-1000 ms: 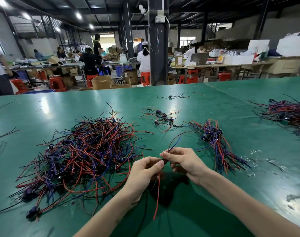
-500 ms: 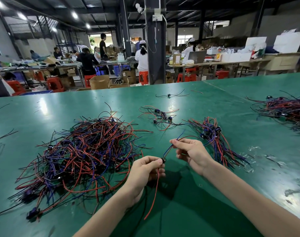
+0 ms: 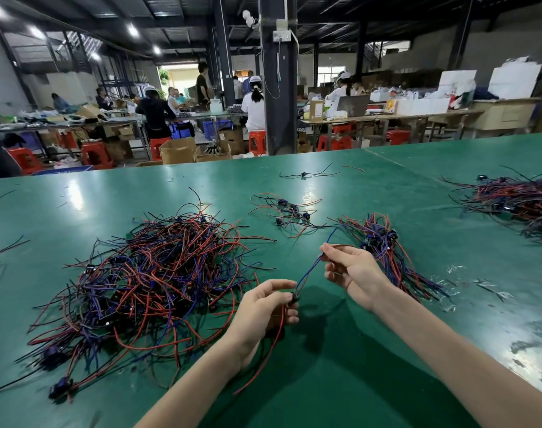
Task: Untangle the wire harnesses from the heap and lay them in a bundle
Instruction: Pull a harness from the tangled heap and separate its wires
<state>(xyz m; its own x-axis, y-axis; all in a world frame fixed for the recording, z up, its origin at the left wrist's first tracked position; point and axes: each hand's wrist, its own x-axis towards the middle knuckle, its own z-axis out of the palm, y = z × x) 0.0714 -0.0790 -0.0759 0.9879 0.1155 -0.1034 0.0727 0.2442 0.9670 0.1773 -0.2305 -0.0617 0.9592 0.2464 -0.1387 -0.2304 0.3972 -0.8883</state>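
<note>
Hands: left (image 3: pixel 263 307) pinching harness (image 3: pixel 308 274) at connector, right (image 3: pixel 353 270) pinching its blue wire, holding it taut above worktop (image 3: pixel 387 366). I'm judging this as straightening one freed harness. Next move: I'm expecting carry rightward, laying it along bundle (image 3: pixel 387 251); heap (image 3: pixel 152 273) lying left.

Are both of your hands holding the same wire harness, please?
Yes, the left hand grips the connector while the right hand pinches the blue wire running from it.

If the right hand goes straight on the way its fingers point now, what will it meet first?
Probably the small loose cluster of harnesses, up and left of the right hand, with bare table between. Depth is uncertain from one view.
</note>
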